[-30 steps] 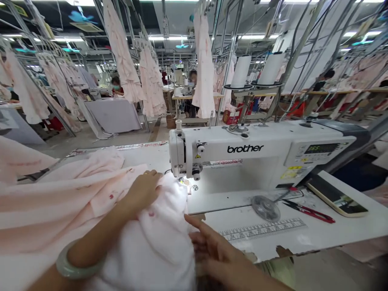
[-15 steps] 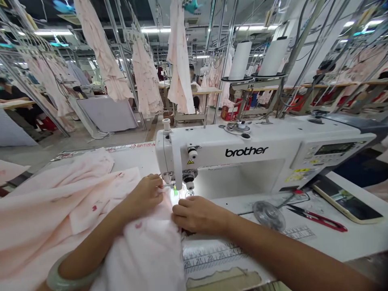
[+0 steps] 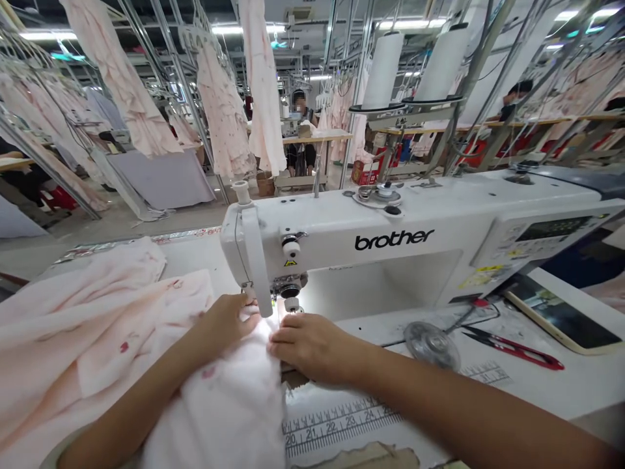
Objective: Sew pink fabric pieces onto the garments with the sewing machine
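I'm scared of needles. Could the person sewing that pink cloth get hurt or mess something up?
Maybe. Both the left hand and right hand press the pink fabric right beside the needle area of the sewing machine, so a fingertip could get pricked. The bunched cloth might also sew crooked.

Pale pink fabric [image 3: 97,332] with red specks; white sewing machine [image 3: 390,241].

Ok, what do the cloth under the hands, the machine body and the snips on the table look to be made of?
Cloth: thin woven fabric, pale pink with small red prints, matte; it folds and creases softly. Machine: white glossy casing, painted metal or plastic, hard to tell which. Snips: red handles that look like plastic or coated metal; the dark blades look like metal. Both the left hand and right hand press on the cloth.
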The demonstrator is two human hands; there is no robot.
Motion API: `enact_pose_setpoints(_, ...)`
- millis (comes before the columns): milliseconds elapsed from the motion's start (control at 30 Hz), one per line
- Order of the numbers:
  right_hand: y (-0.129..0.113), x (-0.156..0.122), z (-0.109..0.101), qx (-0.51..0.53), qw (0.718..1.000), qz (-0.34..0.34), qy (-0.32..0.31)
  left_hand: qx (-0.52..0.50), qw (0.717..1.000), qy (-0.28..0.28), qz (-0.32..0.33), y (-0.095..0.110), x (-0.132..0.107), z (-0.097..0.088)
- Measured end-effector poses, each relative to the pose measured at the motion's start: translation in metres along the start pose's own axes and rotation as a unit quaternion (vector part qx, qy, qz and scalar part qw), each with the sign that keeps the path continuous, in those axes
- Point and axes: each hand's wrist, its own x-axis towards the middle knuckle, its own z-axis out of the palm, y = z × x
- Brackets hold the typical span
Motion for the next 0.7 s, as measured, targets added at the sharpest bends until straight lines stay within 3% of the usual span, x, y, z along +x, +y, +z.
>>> enact_pose_setpoints(133, -0.012, -0.002, -0.004, -0.03, 0.997, -0.067, 0.007, -0.003, 0.998, -0.068, -0.002, 0.009, -0.02, -0.005)
enact_pose_setpoints(267, -0.019, -0.002, -0.008, -0.044, 0.994, -0.095, 0.02, -0.014, 0.996, -0.081, -0.025, 0.011, -0.03, -0.004)
enact_pose_setpoints(567, -0.008, -0.003, 0.001, -0.01, 0.999, 0.017, 0.049, -0.001, 0.997, -0.067, -0.048, 0.011, -0.026, 0.0)
enact_pose_setpoints(700, -0.005, -0.003, 0.006, 0.008, 0.998, 0.022, 0.052, -0.025, 0.996, -0.063, -0.056, 0.014, -0.026, -0.001)
